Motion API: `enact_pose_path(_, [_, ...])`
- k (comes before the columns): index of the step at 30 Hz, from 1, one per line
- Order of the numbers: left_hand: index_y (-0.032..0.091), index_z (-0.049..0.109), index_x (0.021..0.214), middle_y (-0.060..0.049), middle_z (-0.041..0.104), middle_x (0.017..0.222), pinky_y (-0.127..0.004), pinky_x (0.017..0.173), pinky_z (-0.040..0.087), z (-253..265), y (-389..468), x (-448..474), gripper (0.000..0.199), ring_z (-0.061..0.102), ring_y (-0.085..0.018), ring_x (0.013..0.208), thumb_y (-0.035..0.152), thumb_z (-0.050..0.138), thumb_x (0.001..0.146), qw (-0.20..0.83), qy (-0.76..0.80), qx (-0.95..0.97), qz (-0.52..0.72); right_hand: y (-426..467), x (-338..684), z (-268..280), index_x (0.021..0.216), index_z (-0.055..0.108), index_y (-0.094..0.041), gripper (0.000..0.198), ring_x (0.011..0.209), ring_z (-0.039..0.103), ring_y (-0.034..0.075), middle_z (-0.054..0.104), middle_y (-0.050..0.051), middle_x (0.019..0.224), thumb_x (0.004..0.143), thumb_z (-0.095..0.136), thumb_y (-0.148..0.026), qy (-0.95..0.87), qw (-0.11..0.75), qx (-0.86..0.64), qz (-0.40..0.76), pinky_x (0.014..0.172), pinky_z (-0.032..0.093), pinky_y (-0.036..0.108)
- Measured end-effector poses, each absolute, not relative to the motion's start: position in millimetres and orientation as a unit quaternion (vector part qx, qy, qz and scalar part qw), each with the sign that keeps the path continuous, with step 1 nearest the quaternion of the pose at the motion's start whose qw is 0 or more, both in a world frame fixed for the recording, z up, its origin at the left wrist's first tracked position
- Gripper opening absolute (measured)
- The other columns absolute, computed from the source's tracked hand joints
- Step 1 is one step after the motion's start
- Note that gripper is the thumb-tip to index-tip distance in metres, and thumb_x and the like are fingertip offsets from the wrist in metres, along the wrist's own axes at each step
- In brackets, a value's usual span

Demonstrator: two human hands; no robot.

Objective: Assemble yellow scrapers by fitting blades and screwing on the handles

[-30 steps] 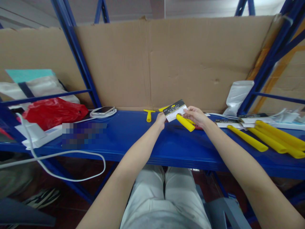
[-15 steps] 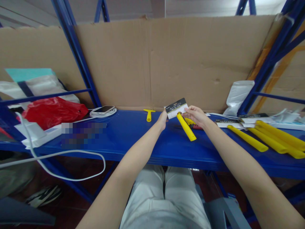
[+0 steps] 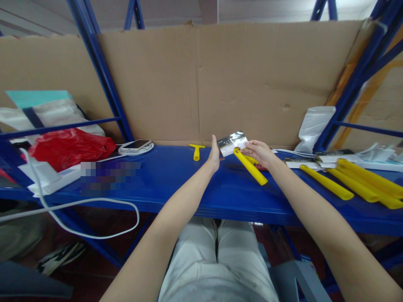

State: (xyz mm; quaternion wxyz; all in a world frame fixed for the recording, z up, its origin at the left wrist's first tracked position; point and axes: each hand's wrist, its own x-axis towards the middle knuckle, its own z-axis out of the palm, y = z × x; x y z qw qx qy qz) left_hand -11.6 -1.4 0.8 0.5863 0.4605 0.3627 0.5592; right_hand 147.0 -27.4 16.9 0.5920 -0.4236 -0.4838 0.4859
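My right hand (image 3: 261,154) pinches the right end of a black-and-white printed packaging card (image 3: 232,143). A yellow tubular handle (image 3: 252,168) slants down from the card's lower edge; how the two are joined cannot be made out. My left hand (image 3: 214,157) is at the card's left edge, thumb raised and fingers extended, partly behind the card. Beneath my right hand lies a tool with red and yellow parts (image 3: 262,167), mostly hidden. Left of my hands, a small yellow T-shaped piece (image 3: 197,153) stands on the blue bench (image 3: 170,176).
Several yellow handles (image 3: 327,182) and packaging cards (image 3: 302,162) lie at right, near a white pouch (image 3: 316,128). At left are a phone (image 3: 138,144) on a coiled cable, a red bag (image 3: 72,147) and a power strip (image 3: 59,180). Cardboard (image 3: 151,84) backs the bench.
The card has tilted, its face now catching the light. The lower end of the handle has swung right. My left thumb has lifted off the card.
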Motion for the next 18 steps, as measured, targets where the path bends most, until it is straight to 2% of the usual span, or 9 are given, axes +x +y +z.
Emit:
enact_pose_path(2, [0.020,0.066,0.094,-0.008,0.070,0.089,-0.033,0.078,0.043,-1,0,-11,0.054,0.061,-0.021,0.090,0.064,0.038,0.081,0.579,0.375,0.472,0.549,-28,146,17,0.068,0.052,-0.016,0.020,0.057,0.063,0.008,0.065,0.001,0.064,0.085,0.048,-0.007,-0.478,0.589,-0.431,0.489,0.065,0.053,0.019])
enact_pose_path(5, [0.015,0.067,0.088,-0.008,0.070,0.081,-0.030,0.074,0.045,-4,1,-10,0.033,0.063,-0.020,0.083,0.045,0.064,0.073,0.563,0.392,0.486,0.542,-28,145,17,0.070,0.053,-0.016,0.019,0.055,0.063,0.008,0.063,0.001,0.061,0.085,0.048,-0.006,-0.470,0.582,-0.449,0.489,0.062,0.053,0.018])
enact_pose_path(7, [0.014,0.067,0.085,-0.007,0.070,0.076,-0.030,0.071,0.046,-6,0,-8,0.026,0.063,-0.019,0.077,0.033,0.071,0.068,0.565,0.383,0.484,0.547,-28,145,17,0.070,0.053,-0.016,0.019,0.053,0.062,0.008,0.062,0.000,0.060,0.084,0.049,-0.005,-0.465,0.579,-0.461,0.486,0.061,0.052,0.018])
enact_pose_path(13, [0.012,0.065,0.072,-0.004,0.068,0.068,-0.026,0.065,0.048,-7,0,-4,0.007,0.061,-0.012,0.061,0.012,0.069,0.066,0.579,0.336,0.444,0.596,-26,145,15,0.075,0.056,-0.016,0.013,0.057,0.061,0.008,0.063,0.001,0.065,0.080,0.053,-0.005,-0.470,0.568,-0.479,0.477,0.064,0.052,0.020])
enact_pose_path(16, [0.011,0.064,0.068,-0.003,0.066,0.064,-0.026,0.065,0.048,-9,4,-4,0.004,0.061,-0.013,0.059,0.008,0.066,0.066,0.564,0.340,0.427,0.619,-24,145,12,0.087,0.060,-0.016,0.011,0.067,0.063,0.009,0.067,0.005,0.079,0.079,0.055,-0.010,-0.509,0.540,-0.492,0.455,0.067,0.052,0.022])
enact_pose_path(18, [0.011,0.064,0.069,-0.003,0.066,0.062,-0.028,0.067,0.049,-10,8,-4,0.005,0.063,-0.015,0.063,0.009,0.066,0.065,0.550,0.351,0.411,0.637,-21,146,8,0.098,0.060,-0.016,0.019,0.075,0.064,0.011,0.067,0.008,0.093,0.078,0.057,-0.014,-0.548,0.519,-0.507,0.417,0.069,0.052,0.024])
